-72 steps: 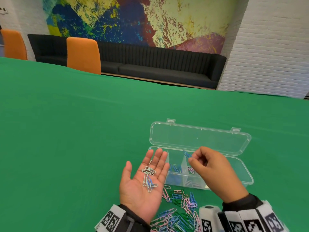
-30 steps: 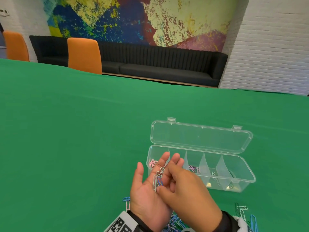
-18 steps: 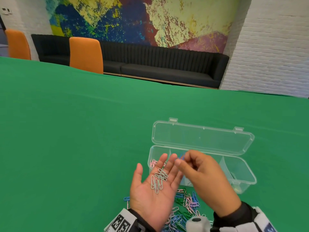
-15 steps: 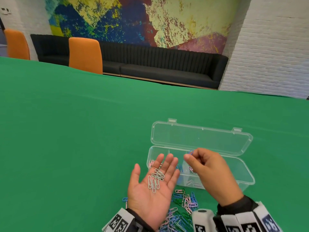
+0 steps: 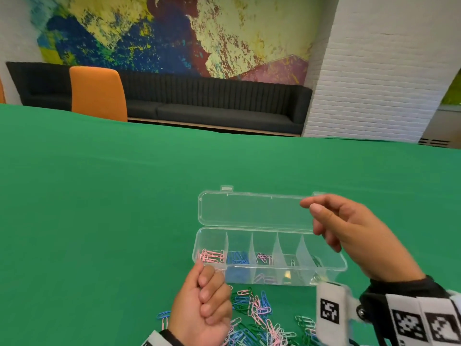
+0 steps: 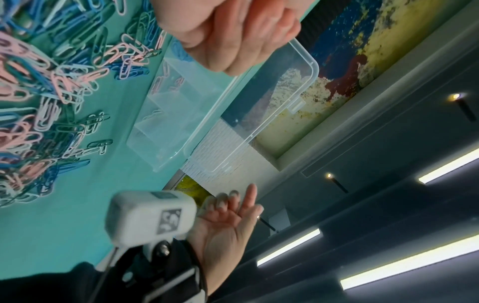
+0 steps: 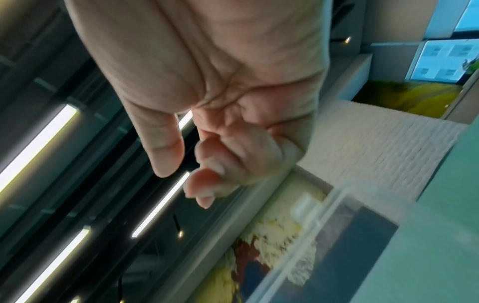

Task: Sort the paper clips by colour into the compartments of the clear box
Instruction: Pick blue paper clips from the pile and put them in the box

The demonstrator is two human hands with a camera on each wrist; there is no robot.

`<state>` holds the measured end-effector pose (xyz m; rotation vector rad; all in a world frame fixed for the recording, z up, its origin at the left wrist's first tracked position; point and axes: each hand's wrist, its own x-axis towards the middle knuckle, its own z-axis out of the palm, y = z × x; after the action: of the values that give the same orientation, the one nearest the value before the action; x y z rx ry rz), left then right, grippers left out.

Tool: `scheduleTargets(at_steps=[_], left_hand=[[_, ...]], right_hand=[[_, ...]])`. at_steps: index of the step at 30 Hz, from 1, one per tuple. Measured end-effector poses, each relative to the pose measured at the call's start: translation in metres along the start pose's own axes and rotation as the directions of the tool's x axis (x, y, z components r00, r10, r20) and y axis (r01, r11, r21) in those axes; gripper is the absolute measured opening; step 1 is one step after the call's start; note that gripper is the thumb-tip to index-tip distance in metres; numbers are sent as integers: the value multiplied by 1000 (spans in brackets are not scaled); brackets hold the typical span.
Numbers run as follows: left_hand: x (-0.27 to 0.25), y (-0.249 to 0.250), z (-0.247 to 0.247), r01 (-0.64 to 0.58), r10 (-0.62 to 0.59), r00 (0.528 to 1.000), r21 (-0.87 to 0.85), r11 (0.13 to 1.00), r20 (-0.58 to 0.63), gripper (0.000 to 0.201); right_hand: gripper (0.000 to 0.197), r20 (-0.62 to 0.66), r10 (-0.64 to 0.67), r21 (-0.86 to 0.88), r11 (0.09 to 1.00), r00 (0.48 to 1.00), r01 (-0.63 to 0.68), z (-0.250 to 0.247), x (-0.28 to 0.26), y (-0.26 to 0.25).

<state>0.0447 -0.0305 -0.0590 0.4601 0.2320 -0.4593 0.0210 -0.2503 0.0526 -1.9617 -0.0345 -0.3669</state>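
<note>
Now the left hand (image 5: 202,308) is balled into a fist just in front of the clear box (image 5: 268,255), near its pink end compartment; whether clips lie inside the fist cannot be told. Over the box's far right end the right hand (image 5: 349,233) hangs loosely curled, holding nothing visible. Best to release over the matching compartment, low, so nothing bounces across a divider; the loose paper clips (image 5: 259,318) wait in front of the box.

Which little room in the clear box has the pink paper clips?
The leftmost compartment of the clear box, beside the left hand. The next one holds blue paper clips.
</note>
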Motion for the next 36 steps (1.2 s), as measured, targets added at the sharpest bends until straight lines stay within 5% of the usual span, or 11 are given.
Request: scheduleTargets(at_steps=[3, 5, 9, 11, 15, 23, 27, 36], left_hand=[[8, -5, -15, -16, 14, 996, 16, 1000, 93, 60], [12, -15, -15, 35, -36, 987, 5, 999, 154, 61], [19, -21, 16, 10, -51, 987, 264, 964, 149, 42], [8, -24, 54, -135, 77, 980, 323, 937, 185, 37], [40, -35, 111, -293, 229, 955, 476, 829, 188, 22], [77, -77, 113, -286, 267, 954, 668, 687, 134, 27], [82, -77, 107, -265, 254, 960, 665, 698, 115, 44], [85, -75, 105, -240, 198, 971, 629, 739, 137, 44]], right_hand=[[66, -100, -69, 92, 993, 993, 78, -33, -9, -13], [72, -165, -89, 162, 980, 982, 116, -56, -18, -22], [41, -350, -107, 237, 951, 931, 198, -88, -32, -28], [19, -435, -88, 258, 941, 896, 218, -100, -38, -30], [18, -506, -107, 309, 904, 856, 296, -110, -51, -39], [17, -544, -246, 322, 822, 802, 470, -132, -73, -49], [18, -543, -272, 294, 824, 794, 484, -136, -77, -48], [17, -491, -289, 251, 856, 822, 451, -128, -71, -47]])
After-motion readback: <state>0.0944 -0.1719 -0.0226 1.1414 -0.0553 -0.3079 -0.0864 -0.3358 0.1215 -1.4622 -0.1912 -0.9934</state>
